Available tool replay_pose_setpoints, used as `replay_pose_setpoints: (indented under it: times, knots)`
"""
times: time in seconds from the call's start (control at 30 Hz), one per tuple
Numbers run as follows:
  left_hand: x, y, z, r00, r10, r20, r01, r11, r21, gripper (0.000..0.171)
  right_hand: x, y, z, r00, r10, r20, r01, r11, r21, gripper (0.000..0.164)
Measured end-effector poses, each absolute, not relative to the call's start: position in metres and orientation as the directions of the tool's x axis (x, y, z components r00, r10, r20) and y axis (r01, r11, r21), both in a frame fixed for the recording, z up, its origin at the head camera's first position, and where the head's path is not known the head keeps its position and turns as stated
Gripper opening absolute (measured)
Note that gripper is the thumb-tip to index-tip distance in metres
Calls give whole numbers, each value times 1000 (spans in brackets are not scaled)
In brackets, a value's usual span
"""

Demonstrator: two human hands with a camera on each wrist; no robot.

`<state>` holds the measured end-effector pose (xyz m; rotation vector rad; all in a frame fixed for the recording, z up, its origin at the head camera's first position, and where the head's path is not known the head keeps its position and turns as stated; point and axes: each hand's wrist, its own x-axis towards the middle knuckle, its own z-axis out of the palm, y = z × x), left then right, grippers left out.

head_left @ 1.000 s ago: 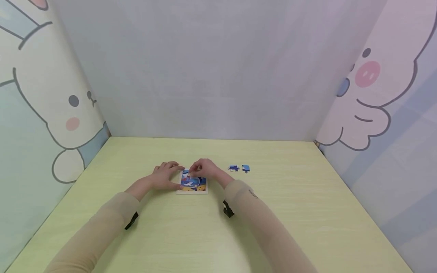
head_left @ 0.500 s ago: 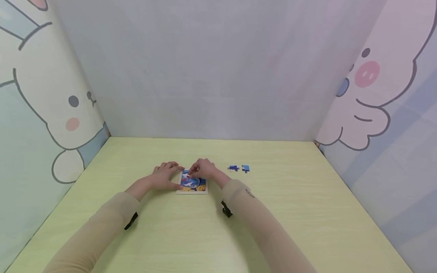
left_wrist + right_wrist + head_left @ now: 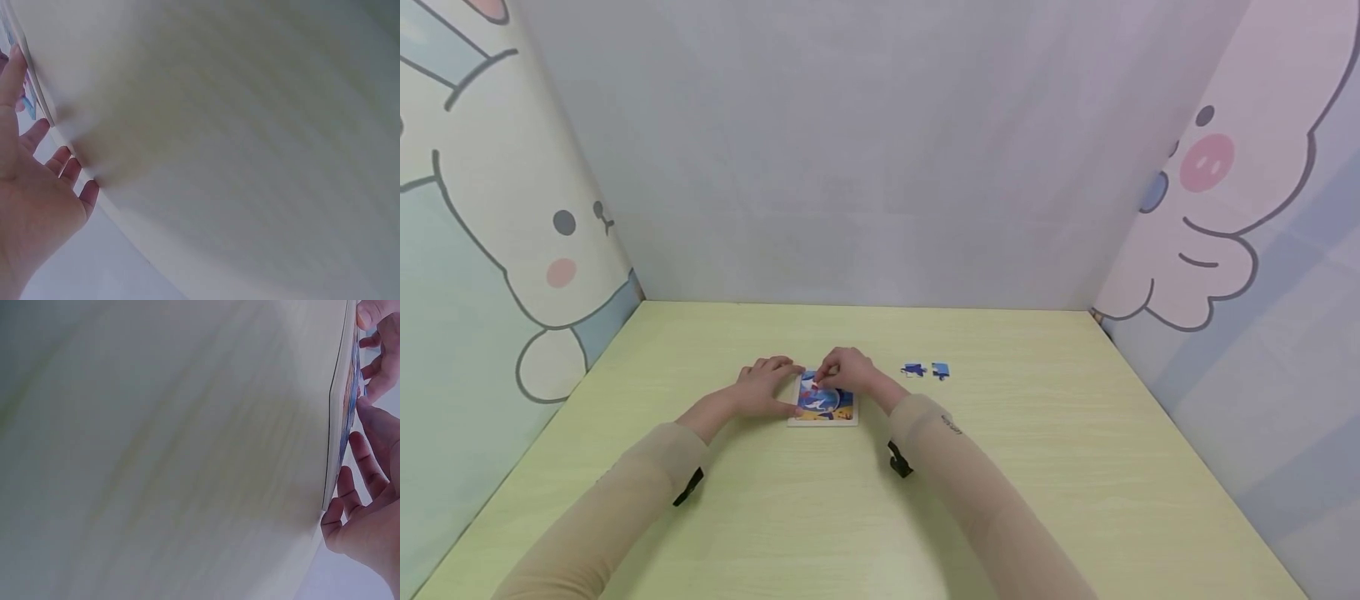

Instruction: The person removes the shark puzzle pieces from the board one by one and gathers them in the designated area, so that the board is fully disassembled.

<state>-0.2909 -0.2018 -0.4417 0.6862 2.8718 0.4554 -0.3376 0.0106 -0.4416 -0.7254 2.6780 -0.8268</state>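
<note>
A small picture puzzle in a white frame (image 3: 822, 423) lies on the table, showing blue sea, a white dolphin and yellow sand. My left hand (image 3: 762, 388) spreads along its left side, thumb on the lower left and index finger at the upper left corner. My right hand (image 3: 847, 370) bends over the puzzle's upper part and pinches a puzzle piece with a light blue edge (image 3: 29, 107), mostly covered by the fingers. In the right wrist view my right hand (image 3: 369, 487) has its outer fingers at the frame's edge. The puzzle's upper right is hidden under this hand.
Two loose puzzle pieces lie right of the puzzle: a dark blue one (image 3: 913, 369) and a light blue one (image 3: 940, 371). The pale yellow table (image 3: 1037, 467) meets a grey cloth wall (image 3: 880, 167) behind, with cartoon-printed cloth at both sides.
My right hand has shifted very slightly left and up over the puzzle, still pinching the piece. The left hand, the puzzle frame and the two loose pieces stay in place.
</note>
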Motion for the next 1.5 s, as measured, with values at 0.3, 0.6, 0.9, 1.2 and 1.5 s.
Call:
replay_pose_setpoints:
  times: [0.3, 0.6, 0.9, 1.2, 1.5]
  knots:
    - [-291, -201, -441, -882, 466, -68, 426, 850, 310, 88, -337, 11, -443, -853, -520, -47, -367, 661, -654, 15]
    - [-290, -202, -442, -887, 455, -82, 412, 858, 306, 88, -338, 7, -445, -861, -505, -55, -343, 658, -670, 19]
    - [-294, -199, -442, -896, 435, -88, 388, 865, 319, 70, -336, 6, -444, -874, -485, -33, -342, 661, -668, 14]
    - [-293, -194, -440, -914, 398, -84, 352, 876, 329, 63, -334, 6, -442, -879, -476, -33, -328, 653, -683, 12]
    - [-292, -192, -438, -914, 397, -83, 348, 873, 341, 63, -336, 9, -441, -893, -450, -30, -296, 633, -715, 11]
